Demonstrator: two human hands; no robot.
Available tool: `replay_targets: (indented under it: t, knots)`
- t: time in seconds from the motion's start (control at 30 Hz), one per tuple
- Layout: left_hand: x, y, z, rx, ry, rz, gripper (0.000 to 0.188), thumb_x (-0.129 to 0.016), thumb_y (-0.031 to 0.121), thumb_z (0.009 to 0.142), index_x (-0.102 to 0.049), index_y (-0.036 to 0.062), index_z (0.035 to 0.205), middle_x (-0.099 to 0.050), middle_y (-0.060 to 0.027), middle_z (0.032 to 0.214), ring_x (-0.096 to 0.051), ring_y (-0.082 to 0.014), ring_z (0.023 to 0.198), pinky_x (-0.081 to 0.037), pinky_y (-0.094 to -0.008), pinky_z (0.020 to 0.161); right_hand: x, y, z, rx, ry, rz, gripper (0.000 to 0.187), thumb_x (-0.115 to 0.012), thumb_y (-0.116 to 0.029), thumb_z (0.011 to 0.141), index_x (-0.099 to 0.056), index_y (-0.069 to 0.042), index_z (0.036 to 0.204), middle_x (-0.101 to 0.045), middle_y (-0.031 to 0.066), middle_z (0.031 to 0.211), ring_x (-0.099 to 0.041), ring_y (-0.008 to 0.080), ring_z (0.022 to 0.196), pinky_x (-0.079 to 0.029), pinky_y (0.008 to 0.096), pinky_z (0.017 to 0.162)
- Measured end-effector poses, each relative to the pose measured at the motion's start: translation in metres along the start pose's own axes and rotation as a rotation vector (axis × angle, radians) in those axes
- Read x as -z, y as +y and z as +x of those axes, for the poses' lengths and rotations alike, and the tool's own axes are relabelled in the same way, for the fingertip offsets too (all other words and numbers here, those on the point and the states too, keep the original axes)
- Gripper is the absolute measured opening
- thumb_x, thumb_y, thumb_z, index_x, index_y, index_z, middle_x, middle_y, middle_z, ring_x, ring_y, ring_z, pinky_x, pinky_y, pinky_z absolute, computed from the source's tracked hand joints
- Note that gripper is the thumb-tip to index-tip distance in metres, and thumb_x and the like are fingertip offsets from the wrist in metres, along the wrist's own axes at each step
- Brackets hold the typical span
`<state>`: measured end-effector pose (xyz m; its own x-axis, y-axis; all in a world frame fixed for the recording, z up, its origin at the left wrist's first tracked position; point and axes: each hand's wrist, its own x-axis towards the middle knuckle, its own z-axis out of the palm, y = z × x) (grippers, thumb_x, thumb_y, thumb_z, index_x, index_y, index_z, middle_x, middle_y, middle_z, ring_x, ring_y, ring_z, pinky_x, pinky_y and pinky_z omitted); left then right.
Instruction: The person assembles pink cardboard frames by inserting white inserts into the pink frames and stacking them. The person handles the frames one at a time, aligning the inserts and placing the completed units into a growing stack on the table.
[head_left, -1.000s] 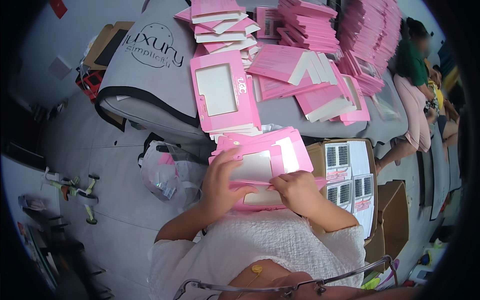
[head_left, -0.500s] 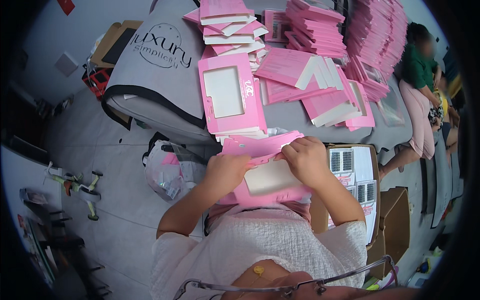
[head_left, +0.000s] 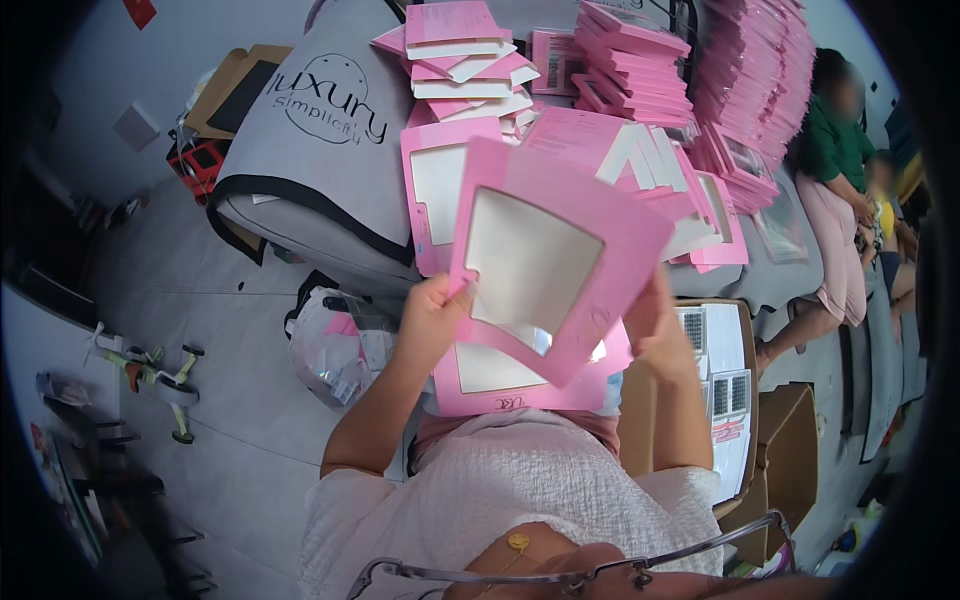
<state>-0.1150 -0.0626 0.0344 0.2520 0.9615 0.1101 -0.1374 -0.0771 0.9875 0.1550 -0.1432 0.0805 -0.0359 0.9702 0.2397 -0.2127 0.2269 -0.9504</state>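
A flat pink window box (head_left: 640, 235) is held up and tilted above my lap, its large window showing a pale inside. My left hand (head_left: 436, 318) is closed on its left edge near the lower corner. On the opposite edge my right hand (head_left: 655, 325) grips it, with its fingers partly hidden behind the box. Beneath, another pink window box (head_left: 470, 400) lies across my lap, partly covered by the raised one. Just beyond, a further pink window box (head_left: 425, 190) rests on the grey sofa (head_left: 330, 225), also partly hidden.
Stacked pink boxes (head_left: 460, 50) and taller pink piles (head_left: 750, 80) crowd the sofa. To my right stands a carton of small solar-panel packs (head_left: 730, 395), beside an open cardboard box (head_left: 785, 450). A clear plastic bag (head_left: 330, 350) is at left. Two people (head_left: 845, 150) sit far right.
Both hands have lifted a pink window box off my lap and turned it at a slant. The pink box below has come into view.
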Motion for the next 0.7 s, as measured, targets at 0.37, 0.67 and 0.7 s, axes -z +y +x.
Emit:
replay_targets:
  t: [0.37, 0.67, 0.7]
  knots:
    - [0.005, 0.002, -0.034, 0.262, -0.372, -0.446, 0.019, -0.055, 0.018, 0.094, -0.063, 0.0015, 0.099, -0.061, 0.0024, 0.088, -0.052, -0.0053, 0.080, -0.042, -0.0239, 0.077, -0.017, 0.005, 0.000, -0.300, -0.057, 0.525, 0.040, -0.067, -0.001, 0.078, -0.054, 0.004, 0.116, -0.063, 0.0083, 0.100, -0.061, 0.0150, 0.084, -0.050, 0.0278, 0.076]
    - [0.011, -0.044, -0.035, 0.270, -0.150, -0.350, 0.023, -0.053, 0.016, 0.094, -0.061, 0.0006, 0.110, -0.065, -0.0037, 0.100, -0.058, -0.0105, 0.091, -0.044, -0.0273, 0.083, -0.022, 0.051, 0.004, -0.413, 0.236, 0.055, 0.025, -0.063, -0.010, 0.088, -0.057, 0.002, 0.109, -0.063, 0.0039, 0.096, -0.057, 0.0078, 0.081, -0.048, 0.0233, 0.069]
    - [0.012, -0.042, -0.035, 0.308, -0.114, -0.371, 0.022, -0.052, 0.014, 0.095, -0.061, 0.0002, 0.109, -0.064, -0.0029, 0.099, -0.057, -0.0095, 0.090, -0.044, -0.0264, 0.083, -0.024, 0.055, -0.001, -0.404, 0.183, -0.024, 0.021, -0.063, -0.011, 0.088, -0.060, 0.000, 0.106, -0.064, 0.0023, 0.092, -0.055, 0.0061, 0.076, -0.046, 0.0216, 0.065]
